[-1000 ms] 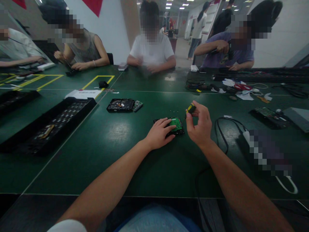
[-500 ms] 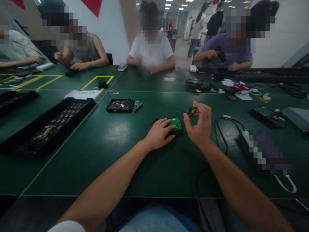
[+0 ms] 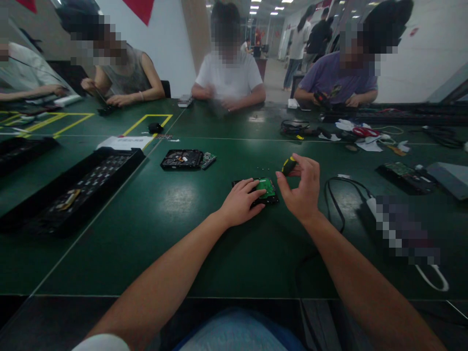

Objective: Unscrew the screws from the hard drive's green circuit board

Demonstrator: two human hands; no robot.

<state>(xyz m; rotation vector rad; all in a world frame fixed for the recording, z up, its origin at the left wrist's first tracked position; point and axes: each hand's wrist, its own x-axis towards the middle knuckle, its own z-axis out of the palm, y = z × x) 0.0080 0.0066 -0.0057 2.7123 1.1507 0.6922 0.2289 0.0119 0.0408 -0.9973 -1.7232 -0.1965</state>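
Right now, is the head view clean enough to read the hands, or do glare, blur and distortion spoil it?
Head view: dim, but both hands sharp; the left hand rests on the drive, the right hand pinches a screwdriver. Ceiling lights glare softly on the green table. Wide-lens bending curves the edges; the tray at left looks stretched. Faces are pixelated.

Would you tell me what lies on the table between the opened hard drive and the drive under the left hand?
In the head view, only bare green table lies between the opened hard drive and the held drive.
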